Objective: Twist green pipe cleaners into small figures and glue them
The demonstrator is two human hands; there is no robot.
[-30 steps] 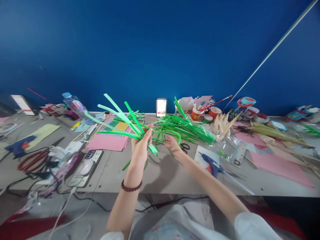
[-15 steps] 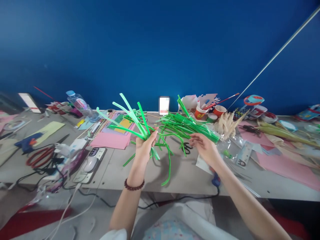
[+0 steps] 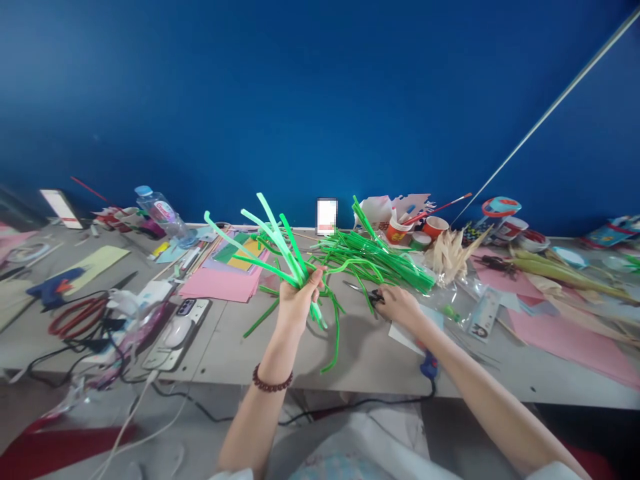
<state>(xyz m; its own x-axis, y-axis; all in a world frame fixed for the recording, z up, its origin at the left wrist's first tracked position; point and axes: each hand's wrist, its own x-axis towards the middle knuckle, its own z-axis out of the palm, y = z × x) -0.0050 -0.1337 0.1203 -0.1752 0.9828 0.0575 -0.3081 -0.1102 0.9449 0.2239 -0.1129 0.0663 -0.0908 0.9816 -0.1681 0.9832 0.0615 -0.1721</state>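
Head view, as I see it from inside the room: the left hand [image 3: 300, 300] is closed around the green stems [image 3: 287, 250], which stand fanned above the fist, over the table's [image 3: 280, 360] middle. The right hand [image 3: 400, 308] has its fingers closed on the handles of the black scissors [image 3: 377, 298], just beside a loose bent stem. I judge these stems light, fuzzy, not slippery, bendable but keeping their shape; best is to hold them low, where they gather, without squeezing the fuzz.
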